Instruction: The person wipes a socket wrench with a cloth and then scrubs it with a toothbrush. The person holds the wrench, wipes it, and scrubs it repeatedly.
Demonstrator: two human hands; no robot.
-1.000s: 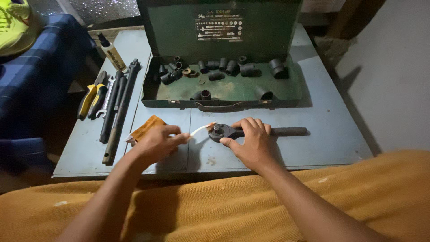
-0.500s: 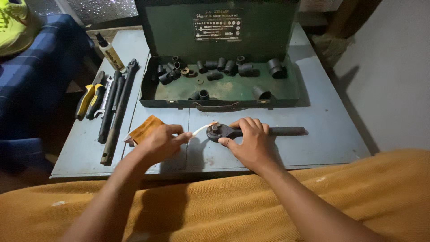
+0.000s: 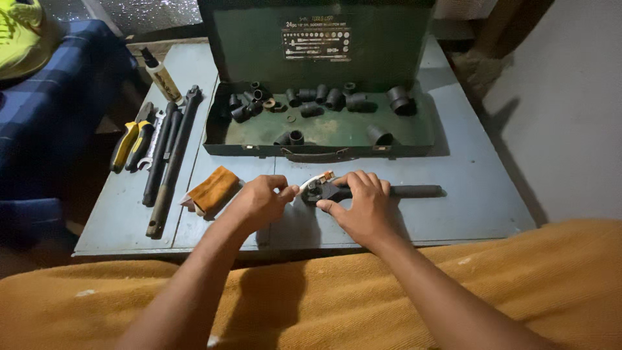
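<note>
A dark ratchet wrench lies on the grey-blue table, its handle pointing right. My right hand grips the wrench's head. My left hand pinches a small white strip with an orange tip and holds it against the wrench's head. An orange folded cloth lies just left of my left hand.
An open green metal case with several dark sockets stands behind the hands, lid upright. Long bars, yellow-handled pliers and a small bottle lie at the left. An orange-brown cloth covers the foreground.
Both hands stay on the wrench's head; the white strip has shifted slightly closer to it. The view has moved a little.
</note>
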